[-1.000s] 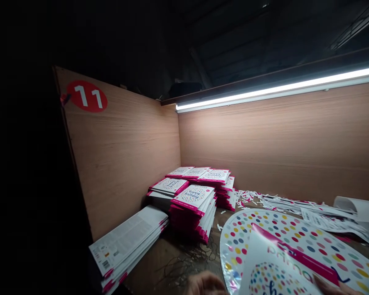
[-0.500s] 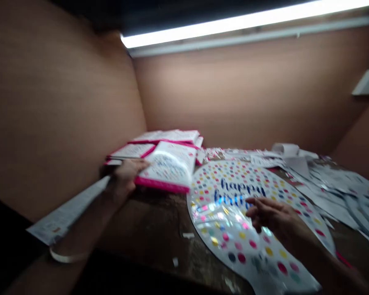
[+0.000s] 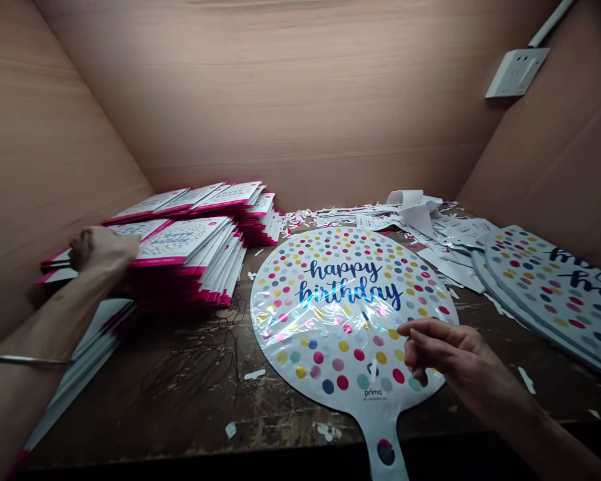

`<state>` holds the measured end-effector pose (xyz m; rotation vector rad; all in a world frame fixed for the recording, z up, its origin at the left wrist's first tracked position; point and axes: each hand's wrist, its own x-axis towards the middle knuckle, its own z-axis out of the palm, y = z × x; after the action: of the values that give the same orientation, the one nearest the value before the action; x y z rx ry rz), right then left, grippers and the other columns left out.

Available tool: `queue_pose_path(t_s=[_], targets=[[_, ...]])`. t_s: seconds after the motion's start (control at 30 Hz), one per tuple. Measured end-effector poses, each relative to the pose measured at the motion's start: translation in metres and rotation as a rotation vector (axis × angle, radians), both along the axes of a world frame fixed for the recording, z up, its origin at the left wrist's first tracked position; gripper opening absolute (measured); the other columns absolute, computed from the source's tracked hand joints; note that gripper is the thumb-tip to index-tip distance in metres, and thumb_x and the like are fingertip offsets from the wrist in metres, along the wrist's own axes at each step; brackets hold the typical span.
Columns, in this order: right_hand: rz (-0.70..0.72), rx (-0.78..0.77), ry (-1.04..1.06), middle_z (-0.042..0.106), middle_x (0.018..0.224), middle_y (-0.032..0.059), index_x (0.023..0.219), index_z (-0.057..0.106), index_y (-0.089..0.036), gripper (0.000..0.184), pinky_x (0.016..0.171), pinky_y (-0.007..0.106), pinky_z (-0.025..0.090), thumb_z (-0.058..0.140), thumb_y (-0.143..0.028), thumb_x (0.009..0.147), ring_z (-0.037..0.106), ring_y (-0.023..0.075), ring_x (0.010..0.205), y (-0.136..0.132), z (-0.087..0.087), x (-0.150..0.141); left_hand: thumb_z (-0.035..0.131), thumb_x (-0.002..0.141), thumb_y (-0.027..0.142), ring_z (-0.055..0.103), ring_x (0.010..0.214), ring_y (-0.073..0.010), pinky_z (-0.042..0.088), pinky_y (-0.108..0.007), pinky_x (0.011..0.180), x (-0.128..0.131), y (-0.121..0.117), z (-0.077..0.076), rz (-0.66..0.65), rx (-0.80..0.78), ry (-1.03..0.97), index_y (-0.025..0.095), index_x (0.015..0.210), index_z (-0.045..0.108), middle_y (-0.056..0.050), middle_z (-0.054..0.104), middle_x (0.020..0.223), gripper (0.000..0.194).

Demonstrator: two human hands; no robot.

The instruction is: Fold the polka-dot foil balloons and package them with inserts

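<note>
Booth (image 3: pixel 300 87) holds flat balloon (image 3: pixel 338 327), packets (image 3: pixel 183 239).

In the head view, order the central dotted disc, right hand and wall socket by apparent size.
1. central dotted disc
2. right hand
3. wall socket; it sits farther back, so true size is unsure

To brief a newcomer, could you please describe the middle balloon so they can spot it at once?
On the brown table, look right of the stacked packs. The balloon lies flat there, its neck reaching past the near edge. Unlike the overlapping balloons farther right, its blue "happy birthday" shows in full.
</note>
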<state>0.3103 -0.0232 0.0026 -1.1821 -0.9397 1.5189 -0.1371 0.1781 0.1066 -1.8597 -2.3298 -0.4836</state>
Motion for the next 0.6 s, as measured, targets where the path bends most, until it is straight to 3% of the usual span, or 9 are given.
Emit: queue_pose_path(t_s=[0.1, 0.2, 0.27, 0.33, 0.43, 0.5, 0.6], targets=[[-0.014, 0.048, -0.077, 0.061, 0.064, 0.0032, 0.09, 0.064, -0.013, 0.029, 0.054, 0.026, 0.044, 0.061, -0.04, 0.081, 0.054, 0.0133, 0.055, -0.003, -0.002, 0.004, 0.026, 0.086, 0.059, 0.031, 0.119, -0.046, 0.031, -0.052, 0.073, 0.023, -0.014, 0.003, 0.073, 0.246, -0.022, -0.006, 0.118, 0.047, -0.02, 0.045, 0.127, 0.075], [-0.022, 0.107, -0.286, 0.064, 0.074, 0.0059, 0.095, 0.065, -0.015, 0.031, 0.062, 0.029, 0.049, 0.057, -0.043, 0.083, 0.059, 0.017, 0.064, -0.007, 0.0, 0.008, 0.025, 0.09, 0.054, 0.032, 0.122, -0.0397, 0.029, -0.05, 0.083, 0.054, -0.033, -0.002, -0.1, 0.394, 0.06, 0.001, 0.121, 0.049, -0.015, 0.044, 0.131, 0.066], [-0.015, 0.204, -0.525, 0.066, 0.093, 0.009, 0.101, 0.065, -0.019, 0.031, 0.074, 0.032, 0.051, 0.055, -0.043, 0.084, 0.061, 0.022, 0.082, -0.01, 0.002, 0.008, 0.026, 0.092, 0.051, 0.035, 0.122, -0.0385, 0.026, -0.051, 0.094, 0.072, -0.042, -0.01, -0.251, 0.337, 0.204, 0.0, 0.119, 0.051, -0.017, 0.04, 0.135, 0.063], [0.051, 0.403, -0.785, 0.061, 0.111, 0.0095, 0.11, 0.063, -0.023, 0.032, 0.087, 0.036, 0.047, 0.054, -0.038, 0.084, 0.056, 0.0256, 0.102, -0.013, 0.0, 0.006, 0.029, 0.094, 0.046, 0.03, 0.125, -0.0393, 0.018, -0.056, 0.099, 0.083, -0.046, -0.02, -0.391, 0.218, 0.341, 0.003, 0.122, 0.05, -0.019, 0.035, 0.138, 0.055], [0.245, 0.748, -1.048, 0.054, 0.125, 0.0106, 0.124, 0.054, -0.024, 0.043, 0.097, 0.041, 0.04, 0.056, -0.037, 0.083, 0.046, 0.029, 0.117, -0.016, -0.016, 0.001, 0.037, 0.094, 0.04, 0.024, 0.128, -0.0434, 0.012, -0.068, 0.094, 0.088, -0.046, -0.034, -0.439, 0.012, 0.373, 0.01, 0.124, 0.051, -0.02, 0.036, 0.138, 0.045], [0.348, 0.899, -1.114, 0.049, 0.13, 0.0125, 0.129, 0.049, -0.024, 0.054, 0.097, 0.044, 0.039, 0.058, -0.045, 0.081, 0.041, 0.0315, 0.121, -0.015, -0.035, -0.004, 0.041, 0.092, 0.041, 0.021, 0.129, -0.0437, 0.01, -0.068, 0.096, 0.095, -0.049, -0.042, -0.451, 0.048, 0.334, 0.008, 0.125, 0.05, -0.022, 0.033, 0.139, 0.047], [0.419, 0.986, -1.113, 0.047, 0.131, 0.0129, 0.123, 0.054, -0.027, 0.053, 0.091, 0.045, 0.041, 0.053, -0.058, 0.08, 0.043, 0.0328, 0.116, -0.011, -0.061, -0.012, 0.046, 0.088, 0.048, 0.018, 0.133, -0.0367, 0.011, -0.057, 0.105, 0.127, -0.074, -0.063, -0.711, 0.105, 0.205, 0.012, 0.129, 0.048, -0.018, 0.028, 0.143, 0.054]])
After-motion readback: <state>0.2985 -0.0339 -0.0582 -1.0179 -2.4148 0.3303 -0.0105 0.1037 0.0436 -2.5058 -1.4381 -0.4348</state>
